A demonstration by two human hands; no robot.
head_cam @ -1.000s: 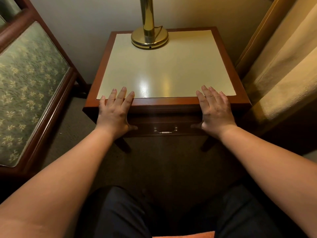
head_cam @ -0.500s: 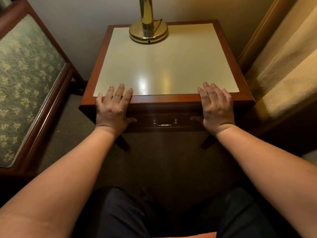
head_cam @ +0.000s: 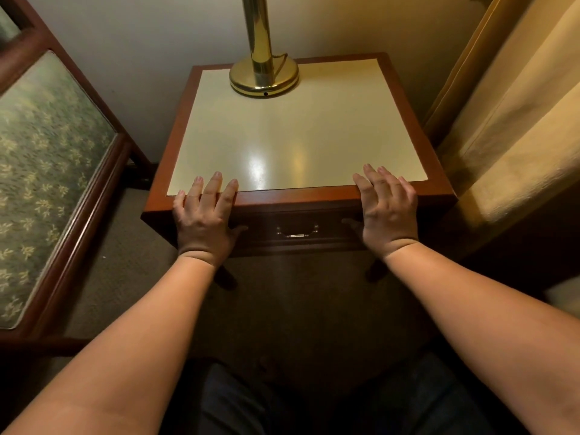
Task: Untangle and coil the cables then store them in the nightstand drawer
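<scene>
Left hand [head_cam: 204, 221], right hand [head_cam: 389, 215], forearms [head_cam: 125, 356] bare; dark trousers [head_cam: 238, 403].

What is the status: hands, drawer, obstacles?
Left hand and right hand open, resting on nightstand front edge. Drawer shut, handle free. No cables in view.

A bedroom: a wooden nightstand [head_cam: 314, 196] with a drawer [head_cam: 298, 221] stands on carpet [head_cam: 125, 262], a brass lamp [head_cam: 263, 76] on top, a floral upholstered chair [head_cam: 47, 171] on one side and beige fabric [head_cam: 518, 120] (curtain or bedspread, unclear) on the other.
</scene>
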